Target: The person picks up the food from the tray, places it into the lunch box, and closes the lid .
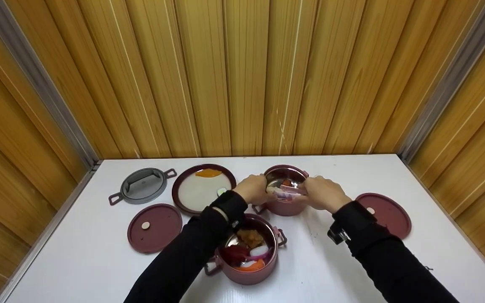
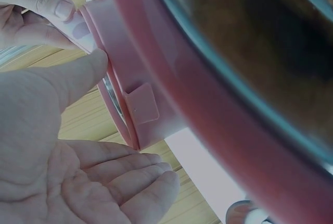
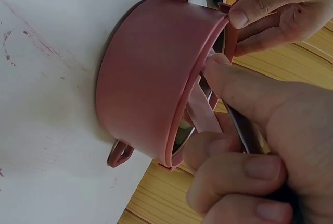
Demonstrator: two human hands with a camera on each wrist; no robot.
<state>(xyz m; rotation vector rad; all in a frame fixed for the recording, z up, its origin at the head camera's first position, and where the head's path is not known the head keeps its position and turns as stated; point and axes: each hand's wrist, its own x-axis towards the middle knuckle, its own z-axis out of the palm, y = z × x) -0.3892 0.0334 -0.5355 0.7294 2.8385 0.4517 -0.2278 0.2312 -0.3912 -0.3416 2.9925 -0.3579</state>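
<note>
My left hand rests at the left side of the far pink pot. In the left wrist view its thumb touches the pot's rim, and its fingers stretch out near the same rim lower down. At the right side, my right hand grips a slim dark-handled utensil that slants toward the pot's mouth; its exact kind is unclear. A pale pink strip also lies by these fingers, across the opening. Food pieces inside the far pot are partly hidden by the hands.
Nearer to me stands another pink pot holding several food pieces. Around lie a maroon-rimmed plate with an orange piece and a small round one, a grey lid with side handles, and two maroon lids, left and right.
</note>
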